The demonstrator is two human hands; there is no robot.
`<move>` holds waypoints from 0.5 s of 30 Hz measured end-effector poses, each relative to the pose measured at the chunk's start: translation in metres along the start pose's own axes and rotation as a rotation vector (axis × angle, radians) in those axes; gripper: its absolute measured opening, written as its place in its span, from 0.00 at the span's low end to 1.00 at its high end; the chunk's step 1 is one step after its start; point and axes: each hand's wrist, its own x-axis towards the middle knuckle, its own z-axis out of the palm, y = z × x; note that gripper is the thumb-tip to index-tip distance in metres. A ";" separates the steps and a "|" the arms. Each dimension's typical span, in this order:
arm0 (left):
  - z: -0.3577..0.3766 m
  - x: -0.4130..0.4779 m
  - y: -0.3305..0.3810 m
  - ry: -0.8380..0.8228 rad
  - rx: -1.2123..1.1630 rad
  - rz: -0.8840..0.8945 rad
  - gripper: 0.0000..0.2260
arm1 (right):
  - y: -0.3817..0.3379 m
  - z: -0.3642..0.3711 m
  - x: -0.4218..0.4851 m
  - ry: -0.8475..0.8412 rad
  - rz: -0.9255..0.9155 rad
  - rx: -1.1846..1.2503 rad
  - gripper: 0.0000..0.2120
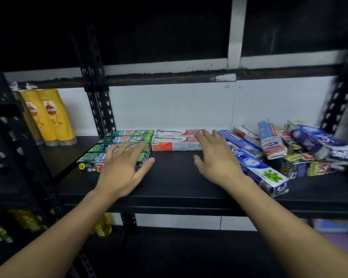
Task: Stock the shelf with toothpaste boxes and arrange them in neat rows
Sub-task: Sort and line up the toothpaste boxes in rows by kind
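Several green toothpaste boxes (127,139) lie side by side in a row on the black shelf (173,177), at its left. Two red-and-white Pepsodent boxes (175,143) lie next to them at the back. My left hand (123,167) rests flat with spread fingers on the front green boxes. My right hand (215,157) hovers open, fingertips at the right end of the Pepsodent boxes. A long blue Safi box (257,169) lies slanted just right of that hand. A loose heap of mixed toothpaste boxes (301,149) fills the shelf's right end.
Yellow Sunsilk bottles (48,117) stand on the neighbouring shelf at the left, past a black perforated upright (100,109). A white wall backs the shelf. More bottles sit on a lower shelf at the bottom left (24,221).
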 end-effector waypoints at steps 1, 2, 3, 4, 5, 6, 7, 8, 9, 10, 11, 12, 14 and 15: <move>0.000 0.003 0.012 0.008 -0.043 -0.002 0.30 | 0.006 -0.011 -0.004 0.021 -0.017 -0.049 0.28; 0.002 0.007 0.024 0.006 -0.091 -0.012 0.30 | 0.013 -0.021 -0.008 0.037 -0.023 -0.081 0.27; 0.004 0.012 0.038 -0.006 -0.139 -0.018 0.31 | 0.021 -0.031 -0.010 0.052 -0.021 -0.101 0.25; 0.006 0.018 0.053 -0.032 -0.186 -0.016 0.31 | 0.029 -0.041 -0.013 0.058 -0.010 -0.107 0.24; 0.010 0.025 0.067 -0.071 -0.222 -0.005 0.30 | 0.036 -0.051 -0.015 0.055 0.008 -0.102 0.22; 0.014 0.031 0.081 -0.120 -0.238 0.015 0.29 | 0.044 -0.060 -0.018 0.049 0.029 -0.096 0.21; 0.019 0.038 0.094 -0.169 -0.235 0.038 0.28 | 0.054 -0.068 -0.019 0.035 0.051 -0.097 0.19; 0.023 0.045 0.106 -0.210 -0.229 0.059 0.28 | 0.063 -0.075 -0.020 0.011 0.074 -0.106 0.19; 0.029 0.050 0.116 -0.240 -0.233 0.066 0.28 | 0.072 -0.081 -0.020 -0.019 0.098 -0.112 0.19; 0.035 0.054 0.123 -0.262 -0.245 0.058 0.28 | 0.081 -0.086 -0.019 -0.054 0.124 -0.117 0.19; 0.041 0.056 0.127 -0.285 -0.259 0.041 0.28 | 0.089 -0.091 -0.016 -0.084 0.152 -0.115 0.19; 0.048 0.056 0.129 -0.320 -0.262 0.024 0.28 | 0.097 -0.095 -0.012 -0.109 0.180 -0.110 0.18; 0.059 0.055 0.130 -0.414 -0.230 0.001 0.28 | 0.111 -0.101 -0.002 -0.145 0.222 -0.109 0.17; 0.062 0.056 0.129 -0.437 -0.220 -0.005 0.27 | 0.117 -0.102 0.003 -0.158 0.225 -0.108 0.17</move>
